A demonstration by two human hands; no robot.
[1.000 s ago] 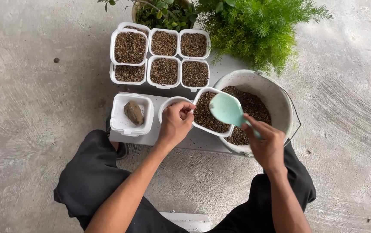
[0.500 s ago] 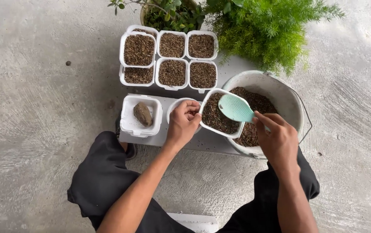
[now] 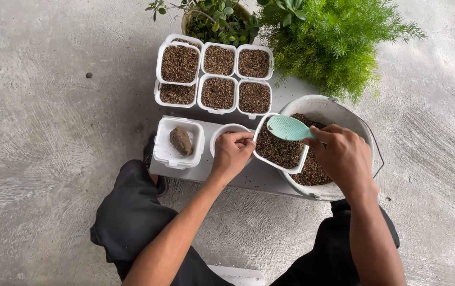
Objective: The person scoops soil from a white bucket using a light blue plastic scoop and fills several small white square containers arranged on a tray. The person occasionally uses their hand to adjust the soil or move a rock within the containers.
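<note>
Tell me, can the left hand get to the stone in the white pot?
Probably yes. The left hand rests on a cup just beside the white pot, and the stone lies uncovered with nothing in between.

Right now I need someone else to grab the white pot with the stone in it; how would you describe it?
Start at the big white bucket of soil below the feathery green plant. Go left past the pot being filled and the left hand to the square white pot. It alone holds a single brown stone instead of soil.

floor (image 3: 53, 159): grey concrete | on it: white board (image 3: 248, 177), six filled pots (image 3: 214, 79), bucket (image 3: 328, 108), potted plants (image 3: 338, 42)
</note>
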